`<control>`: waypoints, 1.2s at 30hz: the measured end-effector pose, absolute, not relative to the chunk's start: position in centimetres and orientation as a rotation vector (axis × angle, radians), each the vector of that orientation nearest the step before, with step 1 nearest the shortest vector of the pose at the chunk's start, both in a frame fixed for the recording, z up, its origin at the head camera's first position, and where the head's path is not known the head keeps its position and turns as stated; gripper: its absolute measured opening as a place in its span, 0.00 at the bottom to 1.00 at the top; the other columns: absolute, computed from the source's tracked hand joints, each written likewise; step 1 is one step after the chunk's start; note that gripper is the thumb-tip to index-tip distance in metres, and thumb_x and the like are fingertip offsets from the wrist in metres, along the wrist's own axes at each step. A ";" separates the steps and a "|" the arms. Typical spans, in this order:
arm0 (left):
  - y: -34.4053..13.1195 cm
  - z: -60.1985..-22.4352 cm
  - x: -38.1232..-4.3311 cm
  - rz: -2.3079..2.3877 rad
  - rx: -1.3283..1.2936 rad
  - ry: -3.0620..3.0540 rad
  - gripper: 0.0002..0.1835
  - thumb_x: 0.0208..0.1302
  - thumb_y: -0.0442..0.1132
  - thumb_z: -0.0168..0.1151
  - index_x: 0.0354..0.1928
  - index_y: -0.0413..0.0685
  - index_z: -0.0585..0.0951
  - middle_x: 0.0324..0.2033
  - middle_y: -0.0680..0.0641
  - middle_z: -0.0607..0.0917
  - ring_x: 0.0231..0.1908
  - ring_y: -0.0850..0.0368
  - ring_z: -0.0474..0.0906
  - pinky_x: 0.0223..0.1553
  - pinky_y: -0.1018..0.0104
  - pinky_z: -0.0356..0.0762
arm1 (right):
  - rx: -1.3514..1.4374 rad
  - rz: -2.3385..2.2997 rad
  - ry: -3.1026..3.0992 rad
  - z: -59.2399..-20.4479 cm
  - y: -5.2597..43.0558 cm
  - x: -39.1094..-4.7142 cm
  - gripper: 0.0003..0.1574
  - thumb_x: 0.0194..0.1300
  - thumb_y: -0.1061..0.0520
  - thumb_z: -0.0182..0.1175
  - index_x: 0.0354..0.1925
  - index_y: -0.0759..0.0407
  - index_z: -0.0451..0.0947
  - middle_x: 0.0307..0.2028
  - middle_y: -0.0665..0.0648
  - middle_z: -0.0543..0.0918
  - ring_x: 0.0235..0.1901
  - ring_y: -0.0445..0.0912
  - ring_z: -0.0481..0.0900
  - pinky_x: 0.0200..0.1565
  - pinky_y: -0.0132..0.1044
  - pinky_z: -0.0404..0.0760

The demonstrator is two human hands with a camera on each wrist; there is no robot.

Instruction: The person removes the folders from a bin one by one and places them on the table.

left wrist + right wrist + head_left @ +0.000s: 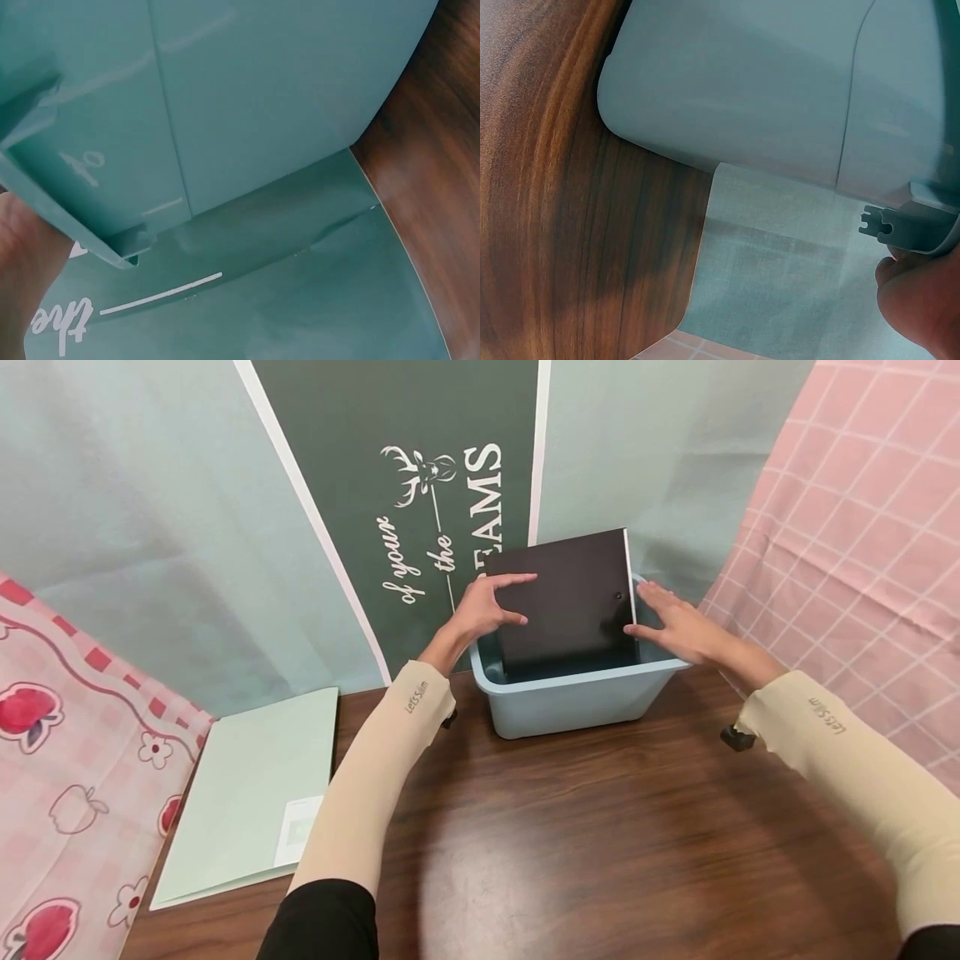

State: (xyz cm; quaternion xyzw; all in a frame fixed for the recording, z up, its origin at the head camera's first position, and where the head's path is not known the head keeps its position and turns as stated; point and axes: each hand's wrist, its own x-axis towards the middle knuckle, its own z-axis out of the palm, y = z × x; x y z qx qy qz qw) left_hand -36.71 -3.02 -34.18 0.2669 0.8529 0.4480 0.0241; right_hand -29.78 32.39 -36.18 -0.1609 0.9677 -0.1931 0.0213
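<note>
A flat black folder-like thing [566, 597] with a pale right edge and a small round mark stands tilted in a light blue plastic bin [570, 702], its top rising above the rim. My left hand [480, 607] is at its left edge, with thumb and index finger spread and straight over the black face. My right hand [682, 627] is at the right end of the bin, fingers extended over the rim and thumb tip at the black thing's right edge. In the wrist views, the left hand [26, 259] and right hand [922, 300] show only partly, beside the bin's rim.
A pale green folder [247, 785] with a white label lies on the brown wooden table [600, 843] at the left. Behind the bin hangs a green printed cloth [427, 410]. Pink patterned cloths [885, 527] border both sides.
</note>
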 end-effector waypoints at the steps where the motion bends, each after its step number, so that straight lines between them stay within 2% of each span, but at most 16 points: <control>1: -3.0 -34.2 -36.6 1.396 0.805 2.642 0.39 0.55 0.28 0.82 0.69 0.61 0.83 0.73 0.51 0.77 0.75 0.56 0.66 0.73 0.56 0.68 | -0.498 -0.598 3.002 -36.2 32.3 -29.8 0.60 0.80 0.30 0.51 0.85 0.64 0.36 0.84 0.70 0.39 0.83 0.64 0.36 0.79 0.67 0.41; 10: -3.2 -34.2 -36.0 1.478 0.692 2.642 0.39 0.56 0.28 0.81 0.68 0.68 0.84 0.74 0.52 0.76 0.79 0.56 0.59 0.76 0.57 0.66 | -0.488 -0.600 3.004 -36.4 32.2 -29.7 0.60 0.80 0.31 0.52 0.85 0.63 0.36 0.84 0.69 0.39 0.84 0.64 0.36 0.79 0.68 0.42; 12: -3.3 -34.3 -35.9 1.493 0.692 2.651 0.39 0.56 0.28 0.81 0.68 0.68 0.84 0.74 0.51 0.76 0.79 0.56 0.60 0.76 0.58 0.66 | -0.490 -0.602 3.000 -36.4 32.1 -29.7 0.61 0.80 0.30 0.51 0.85 0.64 0.36 0.84 0.69 0.38 0.84 0.64 0.36 0.79 0.68 0.41; 19: -3.6 -34.0 -35.3 1.528 0.712 2.638 0.39 0.57 0.29 0.81 0.68 0.69 0.83 0.73 0.52 0.78 0.75 0.59 0.66 0.66 0.62 0.76 | -0.489 -0.592 3.004 -36.3 32.1 -29.7 0.61 0.79 0.31 0.52 0.85 0.65 0.37 0.84 0.69 0.38 0.84 0.64 0.37 0.79 0.67 0.41; 25: -3.6 -33.3 -34.6 1.529 0.749 2.655 0.38 0.58 0.30 0.80 0.69 0.69 0.83 0.71 0.54 0.80 0.73 0.59 0.69 0.65 0.62 0.77 | -0.499 -0.588 3.014 -36.4 32.2 -29.7 0.61 0.80 0.31 0.52 0.84 0.67 0.38 0.84 0.70 0.40 0.83 0.65 0.38 0.79 0.66 0.42; 28: -3.9 -33.1 -34.3 1.540 0.751 2.660 0.38 0.58 0.30 0.80 0.69 0.69 0.82 0.70 0.54 0.80 0.70 0.61 0.72 0.56 0.65 0.80 | -0.506 -0.592 3.014 -36.3 32.2 -29.8 0.61 0.80 0.32 0.53 0.84 0.68 0.39 0.84 0.70 0.40 0.83 0.65 0.38 0.79 0.66 0.42; 29: -4.0 -33.0 -34.2 1.551 0.756 2.658 0.38 0.59 0.30 0.80 0.69 0.69 0.82 0.70 0.54 0.80 0.68 0.61 0.73 0.49 0.65 0.81 | -0.507 -0.593 3.014 -36.3 32.2 -29.8 0.60 0.80 0.32 0.53 0.84 0.68 0.39 0.84 0.70 0.40 0.83 0.65 0.38 0.79 0.66 0.42; 32: -4.4 -32.9 -33.9 1.601 0.759 2.645 0.38 0.59 0.30 0.79 0.69 0.69 0.82 0.70 0.56 0.80 0.61 0.60 0.75 0.31 0.62 0.74 | -0.511 -0.599 3.012 -36.2 32.2 -29.7 0.60 0.80 0.33 0.54 0.84 0.68 0.39 0.84 0.69 0.40 0.83 0.65 0.37 0.80 0.65 0.42; 33: -4.5 -32.9 -33.8 1.619 0.757 2.643 0.38 0.60 0.30 0.79 0.69 0.69 0.82 0.70 0.57 0.80 0.60 0.60 0.75 0.29 0.61 0.72 | -0.513 -0.601 3.011 -36.2 32.3 -29.7 0.60 0.80 0.33 0.54 0.84 0.68 0.39 0.84 0.69 0.40 0.83 0.65 0.37 0.80 0.65 0.42; 36: -4.9 -32.8 -33.6 1.668 0.744 2.649 0.38 0.60 0.30 0.79 0.69 0.70 0.82 0.69 0.59 0.81 0.62 0.63 0.75 0.34 0.65 0.75 | -0.515 -0.592 3.015 -36.1 32.3 -29.8 0.60 0.80 0.32 0.54 0.84 0.68 0.39 0.84 0.70 0.40 0.83 0.65 0.38 0.80 0.64 0.42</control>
